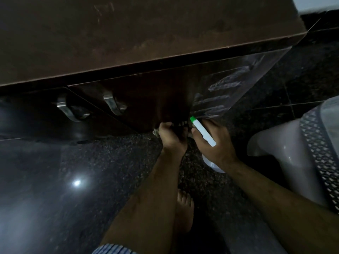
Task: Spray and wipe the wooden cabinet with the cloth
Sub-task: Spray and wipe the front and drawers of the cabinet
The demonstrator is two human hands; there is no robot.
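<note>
The dark brown wooden cabinet (146, 33) fills the upper half of the head view, seen from above, with two metal handles on its front doors. My left hand (171, 136) is low at the bottom edge of the cabinet front, closed on a bunched cloth (156, 133) that mostly hides under the fingers. Just to its right, my right hand (213, 143) grips a white spray bottle (202, 132) with a green nozzle that points at the cabinet's lower right corner.
Dark polished granite floor (91, 171) lies below, with a light reflection at the left. A pale plastic stool or chair (286, 149) with a patterned edge stands at the right. My bare foot (184, 209) rests on the floor beneath the arms. The scene is dim.
</note>
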